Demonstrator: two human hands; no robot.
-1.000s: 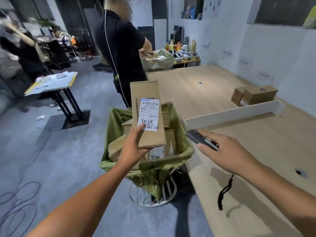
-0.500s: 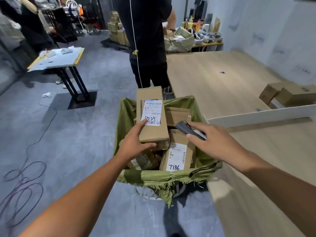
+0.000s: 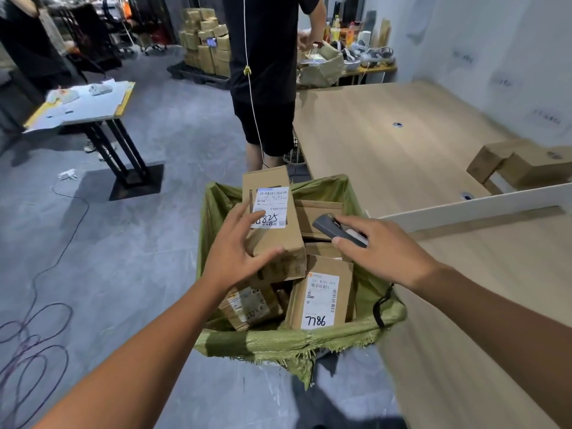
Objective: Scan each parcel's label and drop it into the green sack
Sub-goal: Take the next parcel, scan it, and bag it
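A brown cardboard parcel [image 3: 280,239] with a white label marked 825 lies on top of the pile inside the green sack [image 3: 278,345]. My left hand [image 3: 236,252] rests on the parcel's near left corner, thumb under its front edge and fingers spread over the label. My right hand [image 3: 382,250] hovers over the sack's right side, holding a dark grey handheld scanner [image 3: 335,232] that points left toward the parcel. Several other parcels fill the sack, one upright with a label marked 7786 [image 3: 320,300].
A long wooden table [image 3: 418,156] runs along the right with a white divider board [image 3: 476,205] and two brown boxes [image 3: 523,167]. A person in black [image 3: 266,72] stands just beyond the sack. A small table [image 3: 83,103] and floor cables [image 3: 31,345] are on the left.
The parcel has gone from held upright above the sack to lying on the pile inside it. My right hand with the scanner has moved left from the table to over the sack.
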